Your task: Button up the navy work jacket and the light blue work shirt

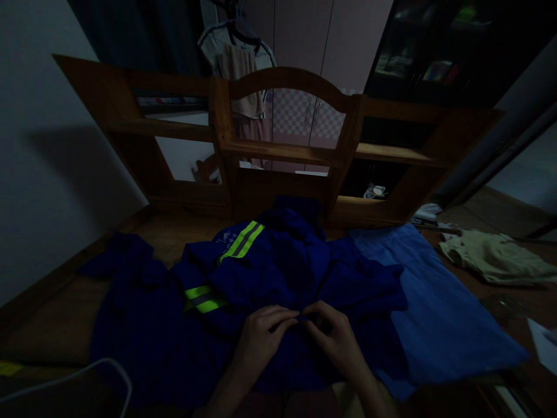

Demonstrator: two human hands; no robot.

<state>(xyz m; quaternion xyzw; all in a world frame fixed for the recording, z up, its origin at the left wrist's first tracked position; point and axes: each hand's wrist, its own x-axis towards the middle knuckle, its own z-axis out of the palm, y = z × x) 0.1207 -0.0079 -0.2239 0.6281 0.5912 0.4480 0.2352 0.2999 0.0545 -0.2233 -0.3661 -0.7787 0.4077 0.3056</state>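
A dark blue work jacket (278,273) with yellow-green and grey reflective strips (242,241) lies rumpled across the wooden desk. Over its lower middle, my left hand (266,331) pinches a bit of the fabric between thumb and fingers. My right hand (329,331) does the same just to the right, its fingertips close to those of the left. Between them a small fold of the blue cloth shows; any finer detail there is too dark to make out. Some white lettering sits beside the upper strip.
A lighter blue cloth (439,307) lies under the jacket's right side. Behind stands a wooden shelf unit (287,154). Folded pale clothing (496,255) rests at the right. A white cable (104,361) curves in at lower left. Clothes on a hanger (239,58) and a pink cabinet (300,46) are farther back.
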